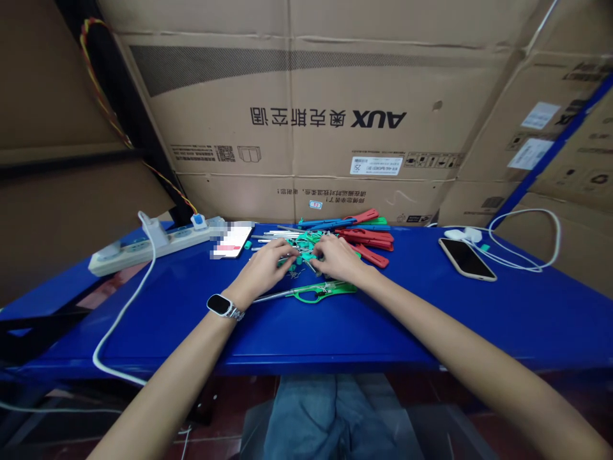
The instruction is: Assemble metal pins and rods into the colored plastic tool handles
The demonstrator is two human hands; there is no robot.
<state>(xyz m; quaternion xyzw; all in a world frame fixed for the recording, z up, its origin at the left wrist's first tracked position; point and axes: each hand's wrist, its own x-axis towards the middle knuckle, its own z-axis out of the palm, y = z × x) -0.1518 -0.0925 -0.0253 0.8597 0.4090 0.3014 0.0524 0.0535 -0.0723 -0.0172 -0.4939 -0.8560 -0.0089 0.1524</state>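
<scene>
My left hand (272, 263), with a smartwatch (219, 305) on the wrist, reaches into a pile of small green plastic parts (302, 243). Its thumb and fingers are brought together; whatever is between them is too small to name. From the other side my right hand (338, 257) works in the same pile, fingers curled and pinched, their contents partly hidden. Just in front of both hands lies a green utility lighter casing (325, 292) with a long metal tube pointing left. Tiny metal pieces (297, 275) are scattered near the left fingertips.
Behind the hands lie metal tubes (275, 235), red lighter casings (371, 239) and blue casings (330, 224). A power strip (158, 246) and a pixelated white item (234, 240) are at left. A phone (467, 259) and white cable (558, 236) lie right. Cardboard (325, 76) walls the back.
</scene>
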